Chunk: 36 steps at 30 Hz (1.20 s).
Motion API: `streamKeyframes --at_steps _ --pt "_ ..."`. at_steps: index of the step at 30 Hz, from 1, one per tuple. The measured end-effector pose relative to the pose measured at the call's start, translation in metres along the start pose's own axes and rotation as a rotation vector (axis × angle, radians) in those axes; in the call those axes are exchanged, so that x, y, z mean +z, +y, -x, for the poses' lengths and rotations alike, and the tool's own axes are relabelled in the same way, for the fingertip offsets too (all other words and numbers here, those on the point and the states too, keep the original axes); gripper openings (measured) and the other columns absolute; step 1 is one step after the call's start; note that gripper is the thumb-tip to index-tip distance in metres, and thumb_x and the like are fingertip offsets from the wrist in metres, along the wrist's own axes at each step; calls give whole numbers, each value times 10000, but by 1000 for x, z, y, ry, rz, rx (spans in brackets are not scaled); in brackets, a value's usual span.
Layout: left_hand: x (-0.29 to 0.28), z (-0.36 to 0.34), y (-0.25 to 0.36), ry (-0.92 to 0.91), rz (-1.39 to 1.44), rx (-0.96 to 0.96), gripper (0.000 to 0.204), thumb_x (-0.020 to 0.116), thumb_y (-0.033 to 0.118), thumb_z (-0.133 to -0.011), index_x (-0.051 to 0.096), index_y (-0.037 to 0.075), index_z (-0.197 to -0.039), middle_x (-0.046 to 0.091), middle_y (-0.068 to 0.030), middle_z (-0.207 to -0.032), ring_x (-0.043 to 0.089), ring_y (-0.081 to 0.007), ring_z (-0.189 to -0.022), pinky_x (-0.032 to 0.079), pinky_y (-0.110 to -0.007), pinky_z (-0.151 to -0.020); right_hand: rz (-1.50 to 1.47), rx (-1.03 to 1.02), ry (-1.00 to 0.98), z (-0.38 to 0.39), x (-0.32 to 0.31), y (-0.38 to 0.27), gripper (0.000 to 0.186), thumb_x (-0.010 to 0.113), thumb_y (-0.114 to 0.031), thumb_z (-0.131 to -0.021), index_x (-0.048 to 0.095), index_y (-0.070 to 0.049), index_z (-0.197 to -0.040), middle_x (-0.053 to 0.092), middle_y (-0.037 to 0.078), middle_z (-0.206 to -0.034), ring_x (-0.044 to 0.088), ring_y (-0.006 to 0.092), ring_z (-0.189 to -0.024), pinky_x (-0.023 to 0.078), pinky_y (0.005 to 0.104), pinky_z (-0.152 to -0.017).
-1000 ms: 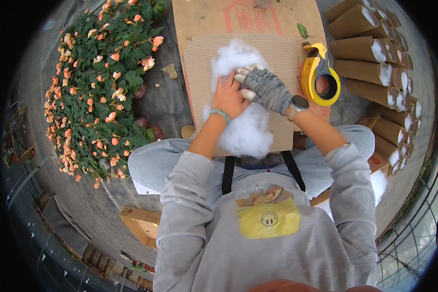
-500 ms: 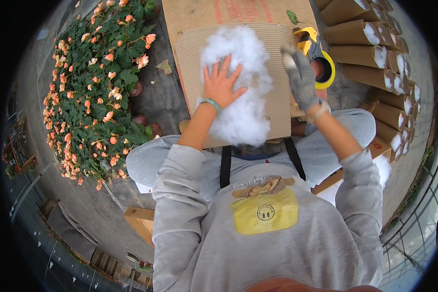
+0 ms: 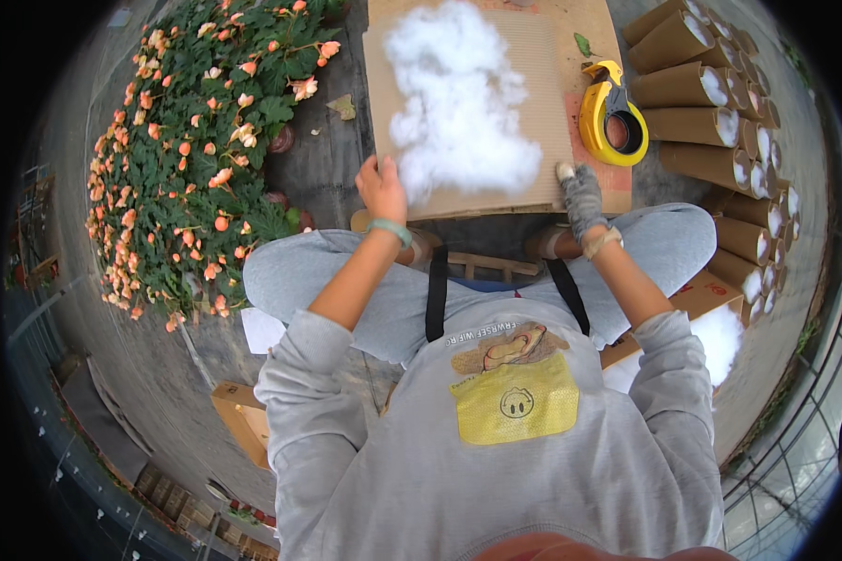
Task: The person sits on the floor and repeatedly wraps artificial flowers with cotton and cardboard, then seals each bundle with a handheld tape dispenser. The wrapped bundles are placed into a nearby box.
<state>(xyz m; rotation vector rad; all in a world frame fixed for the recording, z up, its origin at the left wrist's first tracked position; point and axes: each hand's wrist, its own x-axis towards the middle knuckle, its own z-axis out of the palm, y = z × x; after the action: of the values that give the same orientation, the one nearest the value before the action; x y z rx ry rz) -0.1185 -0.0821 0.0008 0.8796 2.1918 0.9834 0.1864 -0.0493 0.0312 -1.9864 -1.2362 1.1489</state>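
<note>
My bare left hand [image 3: 384, 192], with a green bracelet on the wrist, has curled fingers at the lower left edge of a corrugated cardboard sheet [image 3: 551, 112]. My right hand [image 3: 580, 196], in a grey glove with pale fingertips and a watch at the wrist, grips the sheet's lower right edge. A loose, uneven layer of white fluffy fibre [image 3: 454, 103] covers the middle of the sheet. The sheet rests on a brown cardboard board [image 3: 594, 37] in front of my crossed legs. A yellow tape dispenser [image 3: 614, 131] lies just right of the sheet.
Dense flowering plants [image 3: 187, 159] with peach blooms line the left. On the right, several brown paper rolls [image 3: 692, 122] stuffed with white fibre are stacked. An open carton [image 3: 720, 290] with more fibre stands by my right knee; another carton [image 3: 239, 421] sits at lower left.
Both my hands have left the fibre and moved out to the sheet's near corners. The fibre now lies uncovered and spread wide; the sheet appears higher in the picture.
</note>
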Motion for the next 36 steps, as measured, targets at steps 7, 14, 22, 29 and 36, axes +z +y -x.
streamKeyframes --at_steps 7,14,22,29,36 --pt "19 0 75 126 -150 817 453 545 271 -883 475 50 -1272 397 -153 -1316 362 -345 -1217 238 -507 -1044 546 -839 75 -8 -24 -47 369 634 -148 -797 570 -43 -1145 596 150 -1049 550 314 -1018 428 363 -906" --pt "74 -16 59 -328 -695 787 546 458 379 -915 357 151 -1401 286 -85 -1475 191 -275 -1383 120 -581 -1086 959 -972 -254 -31 77 -65 804 697 -413 -702 377 -81 -1360 351 138 -1415 280 285 -1343 148 468 -1121" --pt "94 -13 66 -325 -696 683 654 461 483 -879 325 139 -1419 231 -138 -1493 96 -329 -1404 77 -622 -1071 880 -925 -442 20 36 -4 849 659 -484 -741 340 -21 -1377 304 180 -1446 197 323 -1385 77 491 -1132" --pt "-63 79 89 -70 -64 1130 624 666 279 -745 451 176 -1323 350 -75 -1446 333 -295 -1318 190 -614 -1040 -98 -416 -48 -9 -40 -52 307 540 -128 -920 545 -5 -1201 590 66 -1141 531 161 -1036 413 296 -932" --pt "-115 95 -159 272 566 -598 419 462 189 -894 458 -15 -1259 465 -217 -1278 447 -333 -1186 351 -375 -1002 271 -575 -531 86 2 -70 308 501 -252 -934 605 -10 -1093 636 99 -1036 573 202 -988 433 325 -885"
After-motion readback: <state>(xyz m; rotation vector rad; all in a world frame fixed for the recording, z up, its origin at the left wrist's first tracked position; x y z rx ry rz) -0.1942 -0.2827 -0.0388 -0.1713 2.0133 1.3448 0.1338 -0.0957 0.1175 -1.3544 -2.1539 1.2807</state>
